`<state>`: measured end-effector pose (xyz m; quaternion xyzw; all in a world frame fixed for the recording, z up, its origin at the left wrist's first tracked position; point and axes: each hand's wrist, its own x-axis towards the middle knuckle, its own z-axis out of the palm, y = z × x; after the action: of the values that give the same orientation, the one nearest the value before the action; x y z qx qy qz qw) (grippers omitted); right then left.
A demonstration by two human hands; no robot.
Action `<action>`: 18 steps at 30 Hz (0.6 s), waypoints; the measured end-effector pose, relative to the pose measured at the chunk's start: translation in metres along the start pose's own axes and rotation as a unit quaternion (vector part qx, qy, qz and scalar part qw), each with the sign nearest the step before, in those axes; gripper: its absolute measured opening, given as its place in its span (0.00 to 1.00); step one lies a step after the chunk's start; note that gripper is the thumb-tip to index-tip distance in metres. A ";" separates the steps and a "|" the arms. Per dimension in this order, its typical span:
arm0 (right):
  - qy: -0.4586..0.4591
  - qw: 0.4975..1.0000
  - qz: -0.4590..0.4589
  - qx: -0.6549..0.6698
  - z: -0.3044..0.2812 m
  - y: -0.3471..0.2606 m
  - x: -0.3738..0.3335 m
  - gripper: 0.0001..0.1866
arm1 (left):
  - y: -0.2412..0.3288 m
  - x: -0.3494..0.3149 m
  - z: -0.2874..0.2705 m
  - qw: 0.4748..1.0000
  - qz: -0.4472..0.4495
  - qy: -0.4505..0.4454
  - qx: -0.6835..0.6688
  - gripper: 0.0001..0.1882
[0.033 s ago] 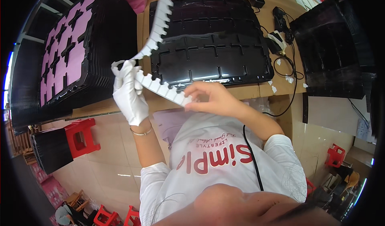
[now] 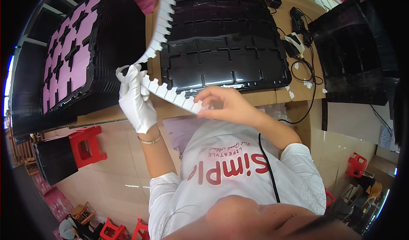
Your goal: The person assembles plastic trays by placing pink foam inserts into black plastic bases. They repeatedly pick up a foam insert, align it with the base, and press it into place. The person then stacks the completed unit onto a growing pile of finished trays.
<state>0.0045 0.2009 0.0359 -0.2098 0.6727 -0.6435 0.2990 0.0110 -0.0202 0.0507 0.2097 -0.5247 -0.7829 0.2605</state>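
Strip, white and notched along one edge: I logged it as held between both hands over the near edge of the desk. Its long axis ran from about 10 o'clock to 4 o'clock between the hands; past the left hand it bent sharply and rose toward 12 o'clock, running out of the top of the view.

Left hand, in a white glove: closed around the strip at the bend, fingers curled over it, thumb side toward the desk. I noted it as the firmer grip of the two and as sitting right on the turn in the strip.

Right hand, bare: fingers bent and nearly closed, fingertips pinching the strip's free lower end. That end lay at 9 o'clock from the palm, touching the fingertips.

Black moulded tray: flat on the desk at 12 o'clock from both hands, just beyond the strip, its compartments showing nothing in them that I could make out.

Black tray stack with pink inserts: at 10 o'clock, well apart from the left hand.

Black cable: looped on the desk at 2 o'clock.

Red stool: on the floor at 8 o'clock.
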 end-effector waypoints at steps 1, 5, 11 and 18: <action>0.002 1.000 0.007 0.001 -0.001 0.000 -0.002 0.10 | -0.005 0.002 -0.004 1.000 0.005 0.010 0.003 0.13; 0.038 0.997 0.052 0.039 -0.008 0.004 -0.010 0.09 | -0.008 -0.001 -0.006 0.997 0.025 0.035 0.060 0.14; 0.122 0.986 -0.052 -0.101 -0.016 0.006 -0.021 0.10 | -0.009 -0.006 -0.007 0.993 0.047 0.076 0.078 0.13; 0.082 0.978 -0.104 -0.160 -0.028 0.010 -0.019 0.05 | -0.014 -0.010 -0.018 0.991 0.041 0.071 0.102 0.13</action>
<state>0.0006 0.2351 0.0286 -0.2703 0.7640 -0.5696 0.1371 0.0270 -0.0228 0.0316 0.2686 -0.5902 -0.6968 0.3066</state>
